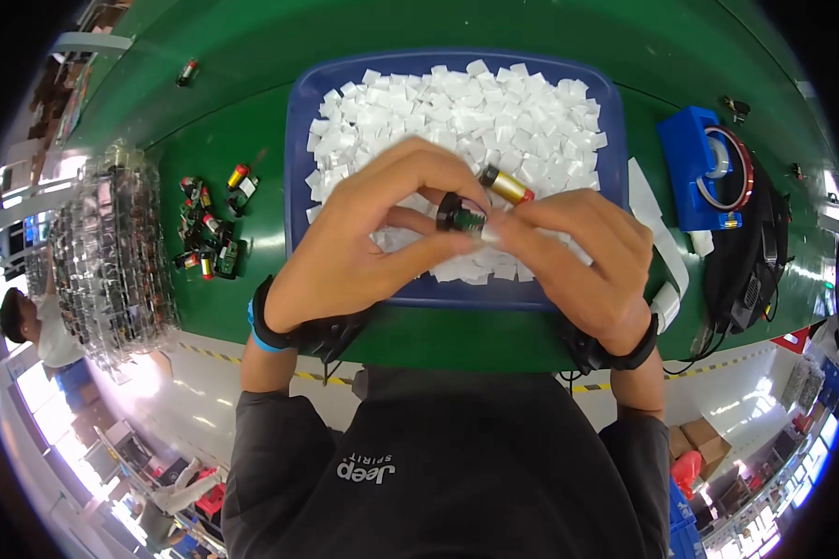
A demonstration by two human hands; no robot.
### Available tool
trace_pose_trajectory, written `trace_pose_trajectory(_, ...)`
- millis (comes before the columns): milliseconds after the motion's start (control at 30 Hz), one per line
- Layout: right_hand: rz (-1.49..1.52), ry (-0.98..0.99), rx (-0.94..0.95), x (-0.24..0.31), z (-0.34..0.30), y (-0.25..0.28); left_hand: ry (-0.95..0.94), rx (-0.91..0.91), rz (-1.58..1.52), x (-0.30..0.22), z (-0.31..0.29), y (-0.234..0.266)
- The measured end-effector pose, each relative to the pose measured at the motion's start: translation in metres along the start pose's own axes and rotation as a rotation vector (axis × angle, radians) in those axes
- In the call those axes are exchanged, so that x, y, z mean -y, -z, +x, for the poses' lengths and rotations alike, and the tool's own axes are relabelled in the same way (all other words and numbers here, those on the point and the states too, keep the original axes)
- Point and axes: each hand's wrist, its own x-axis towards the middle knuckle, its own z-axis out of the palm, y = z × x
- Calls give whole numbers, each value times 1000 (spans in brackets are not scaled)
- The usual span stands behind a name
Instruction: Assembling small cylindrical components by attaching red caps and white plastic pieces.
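Over the tray, my left hand point(368, 219) grips a small green circuit board point(469, 222) with a black round part on its left end. My right hand point(592, 252) is closed too, its thumb and forefinger pinched at the board's right edge. Something whitish shows at those fingertips, too small to make out. A gold cylindrical battery point(507, 184) with a black end and a red end sticks up beside the board, above the right fingertips; whether it is wired to the board is hidden. Beneath both hands lie many small white square pieces point(457, 112) in a blue tray point(452, 296).
Left of the tray, several similar board-and-battery parts point(210, 224) lie heaped on the green table point(261, 186). Beyond them stand stacked clear plastic trays point(121, 261). On the right are a blue tape dispenser point(690, 172), a white strip point(657, 219) and a black bag point(755, 252).
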Motion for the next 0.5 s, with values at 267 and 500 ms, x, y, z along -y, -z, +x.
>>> trace_pose_trajectory(267, 179, -173, -57, 0, -2, -8, -611, -57, 547, 21, 6, 7)
trace_pose_trajectory(500, 159, -139, -35, -2, 0, -6, 178, -48, -186, 11, -4, 22)
